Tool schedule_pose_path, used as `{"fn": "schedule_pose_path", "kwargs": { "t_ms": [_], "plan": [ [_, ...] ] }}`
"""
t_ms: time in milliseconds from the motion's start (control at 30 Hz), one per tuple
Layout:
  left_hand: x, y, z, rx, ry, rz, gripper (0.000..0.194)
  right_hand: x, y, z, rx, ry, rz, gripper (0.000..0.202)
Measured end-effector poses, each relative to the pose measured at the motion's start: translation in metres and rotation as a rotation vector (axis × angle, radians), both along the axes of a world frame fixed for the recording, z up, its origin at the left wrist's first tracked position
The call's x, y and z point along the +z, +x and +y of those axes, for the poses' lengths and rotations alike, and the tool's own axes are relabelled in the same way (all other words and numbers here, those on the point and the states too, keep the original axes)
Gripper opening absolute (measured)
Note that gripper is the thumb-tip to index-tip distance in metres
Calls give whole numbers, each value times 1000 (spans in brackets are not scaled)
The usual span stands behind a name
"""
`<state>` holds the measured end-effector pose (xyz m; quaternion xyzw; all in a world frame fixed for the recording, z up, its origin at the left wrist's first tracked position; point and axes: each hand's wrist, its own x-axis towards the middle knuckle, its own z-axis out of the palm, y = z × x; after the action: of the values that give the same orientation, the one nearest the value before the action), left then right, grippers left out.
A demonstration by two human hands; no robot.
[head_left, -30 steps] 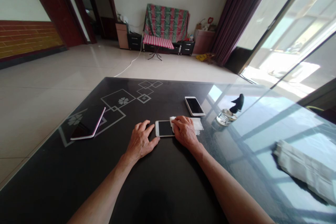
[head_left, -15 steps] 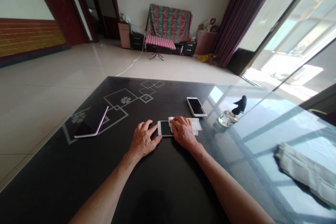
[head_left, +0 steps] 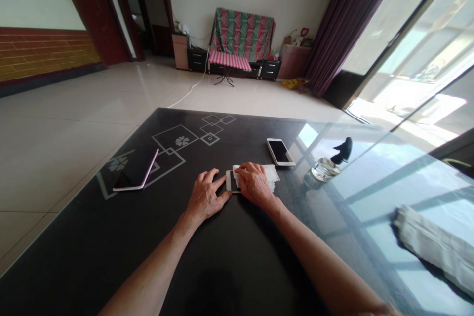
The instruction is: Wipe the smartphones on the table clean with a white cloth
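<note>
A white-framed smartphone (head_left: 228, 182) lies flat on the dark table (head_left: 207, 276), with its screen up. At its left end, my left hand (head_left: 206, 195) has thumb and index finger against the edges, gripping it in place; the other fingers rest on the table. My right hand (head_left: 255, 183) presses a white wipe (head_left: 272, 175) onto the screen, its fingers bent over it. Hand and wipe cover the phone's right part. Beyond them lies a second white smartphone (head_left: 280, 152). To the right stands a clear spray bottle (head_left: 326, 169) with a black trigger head.
A tablet-like device (head_left: 137, 170) with a pale edge lies at the left of the table. A folded grey cloth (head_left: 435, 247) rests at the right. Past the table stand a stool with a striped top (head_left: 229, 60) and a cloth-draped object (head_left: 242, 34).
My right hand has slid the wipe left along the screen, towards my left hand. My left hand keeps its place at the phone's end. The whole view has shifted slightly.
</note>
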<state>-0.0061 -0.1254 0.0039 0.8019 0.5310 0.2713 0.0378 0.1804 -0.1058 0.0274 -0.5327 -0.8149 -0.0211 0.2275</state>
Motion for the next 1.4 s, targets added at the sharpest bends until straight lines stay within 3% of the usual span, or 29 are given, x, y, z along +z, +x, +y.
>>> {"fn": "schedule_pose_path", "kwargs": {
  "t_ms": [133, 400, 633, 900, 1133, 1400],
  "plan": [
    [0, 0, 0, 14, -18, -13, 38, -4, 4, 0, -56, 21, 37, 25],
    [-2, 0, 1, 15, -40, -20, 39, -4, -18, 1, 14, 26, 40, 25],
    [-2, 0, 1, 18, -34, -44, 36, -6, -3, 0, -31, 34, 47, 25],
    [-5, -1, 2, 12, -13, -51, 36, -2, -22, 2, 16, 13, 33, 26],
    [-4, 0, 2, 17, -25, -47, 36, -5, -17, 2, -19, 20, 61, 25],
    [-2, -1, 3, 21, -29, -72, 33, -5, -20, -2, 72, 20, 55, 27]
  ]
}}
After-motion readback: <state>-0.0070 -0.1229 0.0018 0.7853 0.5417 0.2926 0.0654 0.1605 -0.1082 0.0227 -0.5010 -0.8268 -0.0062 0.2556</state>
